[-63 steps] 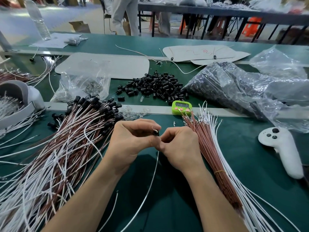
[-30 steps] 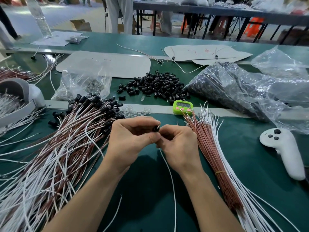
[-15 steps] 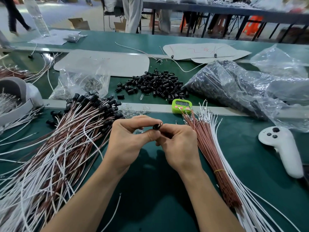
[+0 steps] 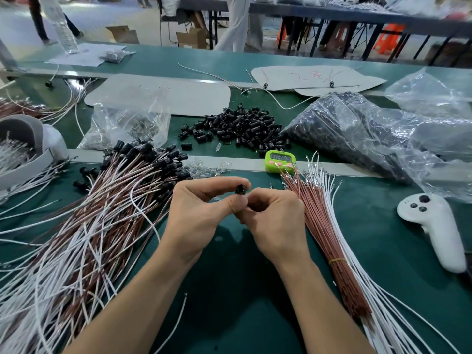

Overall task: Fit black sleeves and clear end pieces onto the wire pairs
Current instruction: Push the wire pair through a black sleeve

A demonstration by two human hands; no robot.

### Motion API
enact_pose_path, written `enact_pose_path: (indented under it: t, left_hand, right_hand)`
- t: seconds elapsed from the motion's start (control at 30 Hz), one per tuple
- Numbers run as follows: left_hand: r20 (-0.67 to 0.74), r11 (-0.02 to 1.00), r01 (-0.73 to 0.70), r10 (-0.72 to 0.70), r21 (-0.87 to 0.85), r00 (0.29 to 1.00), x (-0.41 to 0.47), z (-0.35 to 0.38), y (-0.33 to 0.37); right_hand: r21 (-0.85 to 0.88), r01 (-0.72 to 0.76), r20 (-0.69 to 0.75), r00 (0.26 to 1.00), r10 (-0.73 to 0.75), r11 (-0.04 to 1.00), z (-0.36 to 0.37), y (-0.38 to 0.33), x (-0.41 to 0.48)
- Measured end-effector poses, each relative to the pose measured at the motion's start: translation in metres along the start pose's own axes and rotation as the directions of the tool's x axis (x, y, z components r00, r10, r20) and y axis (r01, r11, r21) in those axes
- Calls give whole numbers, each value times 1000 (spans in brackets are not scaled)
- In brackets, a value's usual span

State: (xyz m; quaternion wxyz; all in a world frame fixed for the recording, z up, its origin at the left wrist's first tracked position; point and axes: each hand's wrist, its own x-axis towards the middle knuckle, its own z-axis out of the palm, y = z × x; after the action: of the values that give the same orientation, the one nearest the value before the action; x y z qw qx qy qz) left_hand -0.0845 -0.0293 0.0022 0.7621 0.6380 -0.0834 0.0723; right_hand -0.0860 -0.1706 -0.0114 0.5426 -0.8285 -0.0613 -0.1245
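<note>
Black plastic, small and light, the sleeve (image 4: 240,189) is pinched between thumb and forefinger of the left grip (image 4: 194,215), above the worktop (image 4: 255,315). It is judged rigid but slick and easily dropped, so it is best held by its sides. The right grip (image 4: 275,223) is curled tight against it. What it holds cannot be told, presumably the thin, limp wire pair. Loose sleeves (image 4: 237,129) are heaped beyond, finished wires (image 4: 143,159) lie left, and unfitted wires (image 4: 319,213) lie right.

Green timer (image 4: 279,160) sits left of white controller (image 4: 434,231).
</note>
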Motion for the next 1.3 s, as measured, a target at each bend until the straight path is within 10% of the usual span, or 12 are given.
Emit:
enact_pose_path:
  t: [0.5,0.73,0.83,1.03,1.17,1.3]
  left_hand:
    - [-158,972,198,-216,-124,963,6,2,-8]
    - [-160,952,304,-304,-23,939,5,1,-9]
    - [-162,948,318,-315,-9,935,5,3,-9]
    - [-141,949,315,-307,34,941,4,4,-10]
    - [-128,952,298,-289,61,949,4,6,-13]
    - [-114,951,294,-283,95,952,4,10,-15]
  right_hand:
    - [-228,-136,-192,977,92,964,-41,-7,14]
    - [-827,-336,-123,891,438,452,-72,-22,0]
    - [-864,-311,-127,896,425,396,-61,-23,-8]
    - [-616,-456,-224,883,413,642,-67,-19,-6]
    - [-189,-303,-273,930,247,934,-67,-24,5]
    - [401,-217,-121,950,287,890,-51,-25,21]
